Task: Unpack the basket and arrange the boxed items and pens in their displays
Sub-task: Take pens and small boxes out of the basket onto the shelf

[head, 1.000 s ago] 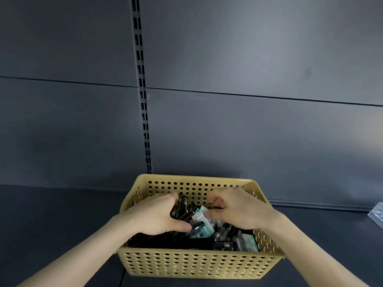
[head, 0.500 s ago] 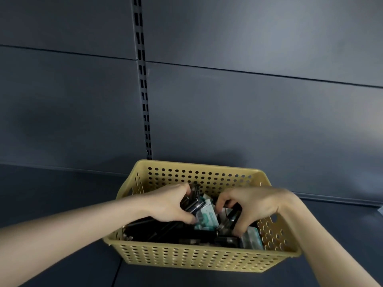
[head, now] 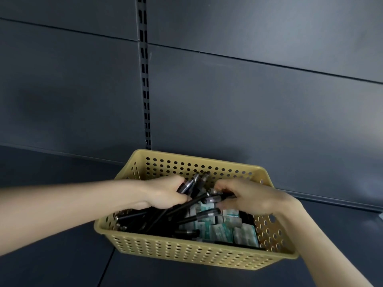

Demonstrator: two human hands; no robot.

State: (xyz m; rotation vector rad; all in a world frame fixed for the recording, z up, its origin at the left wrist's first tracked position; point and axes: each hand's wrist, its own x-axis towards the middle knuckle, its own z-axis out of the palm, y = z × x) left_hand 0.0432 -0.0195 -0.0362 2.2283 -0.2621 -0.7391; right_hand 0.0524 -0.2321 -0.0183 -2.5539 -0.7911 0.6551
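A yellow perforated basket (head: 186, 250) stands on the dark shelf against the back wall. It holds several black pens (head: 159, 219) on the left and several small white-and-teal boxes (head: 226, 226) on the right. Both hands are inside it. My left hand (head: 165, 193) grips a bunch of black pens (head: 191, 184) whose tips stick up toward the back wall. My right hand (head: 248, 197) has its fingers curled round other pens (head: 213, 198) near the basket's middle, above the boxes.
The dark shelf surface (head: 51, 204) runs left and right of the basket. A slotted upright rail (head: 145, 79) goes up the dark back panel just behind the basket. A pale object's edge (head: 381, 215) shows at the far right.
Both hands have gathered pens; the left hand's bunch is lifted with its tips raised. More boxes show at the basket's right. The view has tilted.
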